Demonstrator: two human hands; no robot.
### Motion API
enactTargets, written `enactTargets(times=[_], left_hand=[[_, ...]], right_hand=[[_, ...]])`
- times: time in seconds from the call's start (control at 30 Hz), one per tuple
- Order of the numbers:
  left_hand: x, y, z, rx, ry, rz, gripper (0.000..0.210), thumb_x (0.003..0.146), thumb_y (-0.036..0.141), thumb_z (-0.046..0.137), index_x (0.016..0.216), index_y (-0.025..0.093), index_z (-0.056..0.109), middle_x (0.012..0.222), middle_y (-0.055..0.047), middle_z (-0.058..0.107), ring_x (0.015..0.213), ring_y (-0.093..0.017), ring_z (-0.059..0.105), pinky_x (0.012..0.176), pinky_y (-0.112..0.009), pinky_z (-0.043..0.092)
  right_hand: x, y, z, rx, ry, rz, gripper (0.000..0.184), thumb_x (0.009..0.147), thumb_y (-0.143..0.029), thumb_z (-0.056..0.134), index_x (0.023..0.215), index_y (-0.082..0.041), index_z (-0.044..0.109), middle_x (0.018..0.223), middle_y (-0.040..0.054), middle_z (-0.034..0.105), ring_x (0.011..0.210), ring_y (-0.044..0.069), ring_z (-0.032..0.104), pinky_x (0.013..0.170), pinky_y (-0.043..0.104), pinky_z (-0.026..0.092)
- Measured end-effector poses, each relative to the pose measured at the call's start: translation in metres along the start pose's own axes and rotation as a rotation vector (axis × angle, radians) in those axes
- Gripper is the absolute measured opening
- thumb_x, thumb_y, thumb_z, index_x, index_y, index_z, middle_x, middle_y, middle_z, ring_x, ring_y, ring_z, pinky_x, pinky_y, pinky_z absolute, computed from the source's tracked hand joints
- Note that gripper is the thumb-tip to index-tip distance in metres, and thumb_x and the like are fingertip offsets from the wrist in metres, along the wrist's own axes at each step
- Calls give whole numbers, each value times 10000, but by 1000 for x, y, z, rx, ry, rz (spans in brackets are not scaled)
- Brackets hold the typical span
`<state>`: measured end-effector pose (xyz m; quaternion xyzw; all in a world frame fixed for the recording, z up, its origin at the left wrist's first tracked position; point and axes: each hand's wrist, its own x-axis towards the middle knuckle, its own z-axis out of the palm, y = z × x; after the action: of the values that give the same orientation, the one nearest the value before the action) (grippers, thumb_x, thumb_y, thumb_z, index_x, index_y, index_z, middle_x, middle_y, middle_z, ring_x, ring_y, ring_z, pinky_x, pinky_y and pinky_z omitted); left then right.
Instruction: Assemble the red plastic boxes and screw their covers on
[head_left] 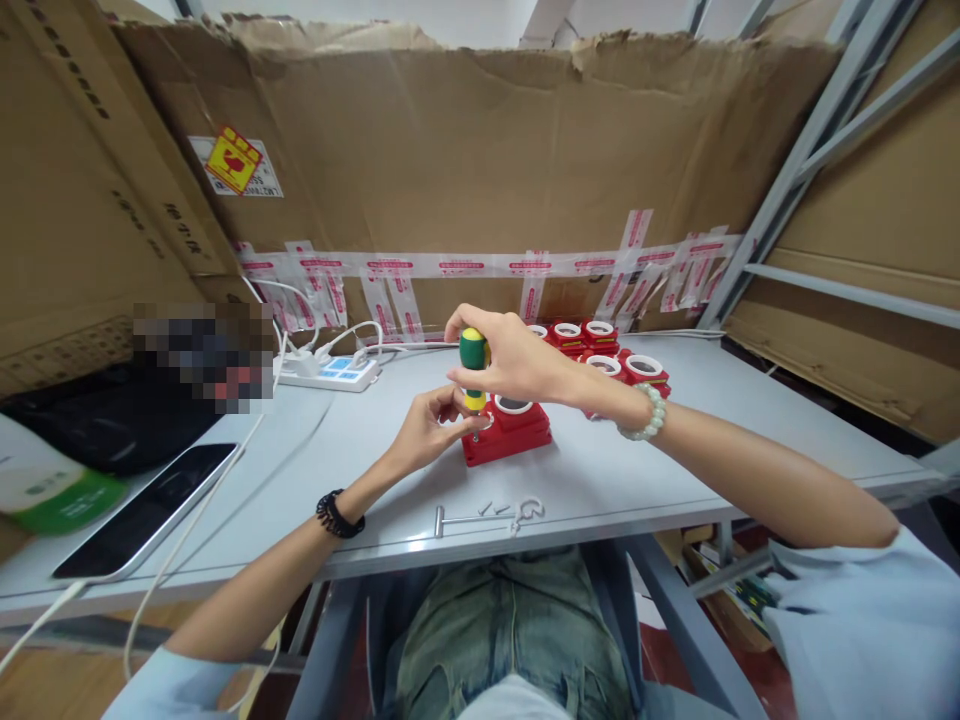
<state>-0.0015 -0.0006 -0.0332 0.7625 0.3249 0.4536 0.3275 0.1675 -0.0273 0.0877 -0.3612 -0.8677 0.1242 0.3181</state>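
Observation:
My right hand [508, 352] is closed around the green and yellow handle of a screwdriver [472, 352], which stands upright with its tip down at the near left part of a red block [517, 440]. A white ring with a dark centre sits on top of that block. Beside the screwdriver's lower end, the fingers of my left hand [433, 425] are pinched together at the block's left side. Whatever lies between those fingertips is hidden. Near the table's front edge lie a metal T-shaped rod [480, 519], a few small screws [493, 509] and a white curled piece [531, 510].
Behind my right hand stand several similar red blocks with white rings [646, 370]. A power strip [330, 373] with plugged cables lies at the back left. On the left are a tablet or phone [150, 510], a black bag [82, 420] and a loose white cable. Cardboard [465, 150] walls the back.

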Motion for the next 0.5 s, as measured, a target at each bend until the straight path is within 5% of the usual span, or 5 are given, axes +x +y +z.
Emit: enactTargets(times=[0.07, 0.17, 0.23, 0.37, 0.5], left_hand=[[1, 0, 1, -23, 11, 9, 363, 694, 473, 794, 794, 158, 642, 702, 1, 635, 599, -106, 463, 577, -250, 374], [-1, 3, -4, 15, -138, 27, 346, 807, 467, 693, 978, 167, 673, 873, -45, 695, 693, -132, 531, 614, -260, 390], [-2, 3, -5, 52, -186, 20, 291, 856, 446, 642, 920, 169, 705, 868, -51, 717, 706, -139, 541, 633, -271, 382], [0, 0, 0, 0, -26, -13, 335, 706, 454, 789, 714, 155, 637, 656, 2, 630, 601, -114, 465, 596, -263, 365], [-1, 1, 1, -6, -90, 11, 412, 716, 496, 769, 915, 152, 659, 800, -28, 679, 650, -129, 516, 593, -262, 384]], right_hand=[[-1, 2, 1, 10, 9, -1, 259, 736, -167, 618, 961, -196, 492, 686, -60, 487, 615, 103, 411, 622, 262, 327], [-1, 4, 3, 7, 24, 5, 285, 745, -187, 606, 1009, -184, 495, 690, -59, 488, 616, 104, 417, 633, 265, 326], [-2, 4, 3, 7, 39, 7, 308, 740, -192, 609, 1028, -180, 498, 708, -54, 497, 623, 105, 425, 634, 264, 321], [-2, 4, 5, 52, 56, 10, 312, 730, -204, 623, 1016, -180, 501, 729, -51, 505, 626, 103, 445, 629, 258, 327], [-3, 5, 8, 89, 66, -3, 298, 735, -219, 621, 1001, -190, 489, 759, -46, 517, 638, 106, 449, 647, 263, 343]])
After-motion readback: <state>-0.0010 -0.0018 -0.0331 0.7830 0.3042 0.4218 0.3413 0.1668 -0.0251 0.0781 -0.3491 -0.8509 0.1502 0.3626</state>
